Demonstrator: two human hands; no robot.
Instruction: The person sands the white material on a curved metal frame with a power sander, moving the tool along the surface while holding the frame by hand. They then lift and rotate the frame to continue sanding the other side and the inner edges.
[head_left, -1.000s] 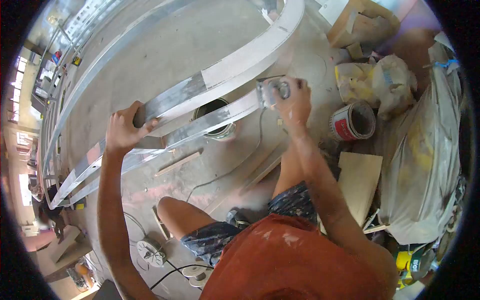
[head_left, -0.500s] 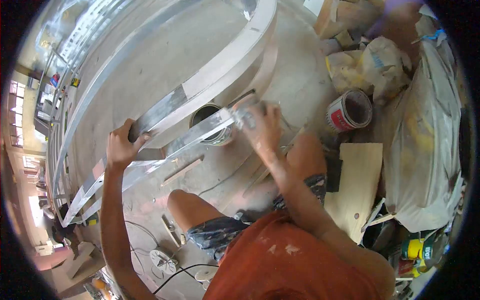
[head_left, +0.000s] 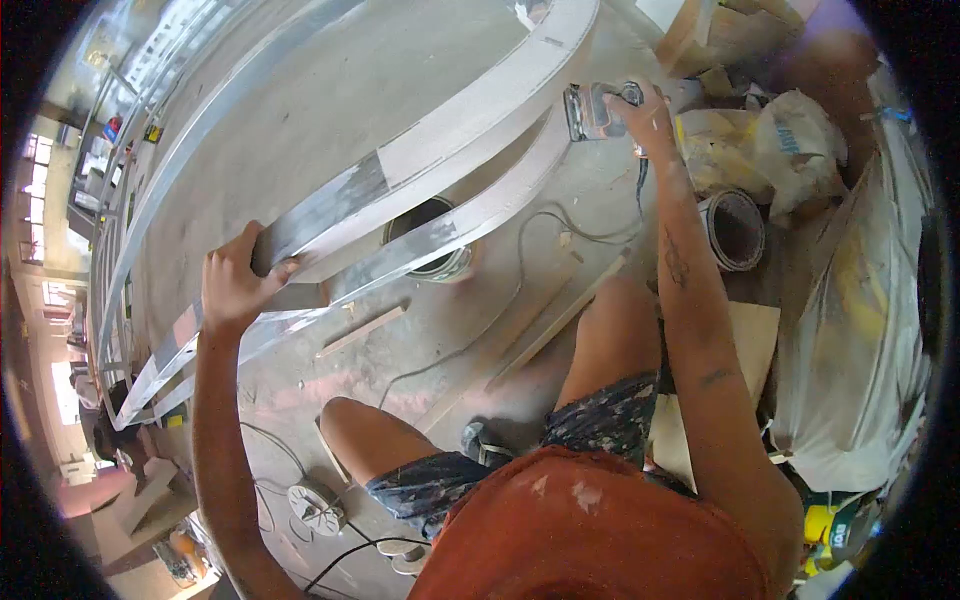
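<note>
Left hand [head_left: 238, 283], 9 o'clock: fingers wrapped round curved grey-white frame [head_left: 440, 150], spanning 8 to 12 | Right hand [head_left: 645, 120], 1 o'clock: fingers curled round grey handheld power sander [head_left: 598, 111], at lower rail's curve

My shirt [head_left: 600, 530] is rusty orange, with some whitish spots. My shorts [head_left: 612, 415] are dark blue, with a paler, blotchy pattern. The curved frame [head_left: 480, 108] is chalky white, and one part of it is smeared dark grey. I see the sander [head_left: 602, 112] in grey and black, the floor [head_left: 300, 130] in dusty grey, the board [head_left: 757, 345] in light tan.
</note>
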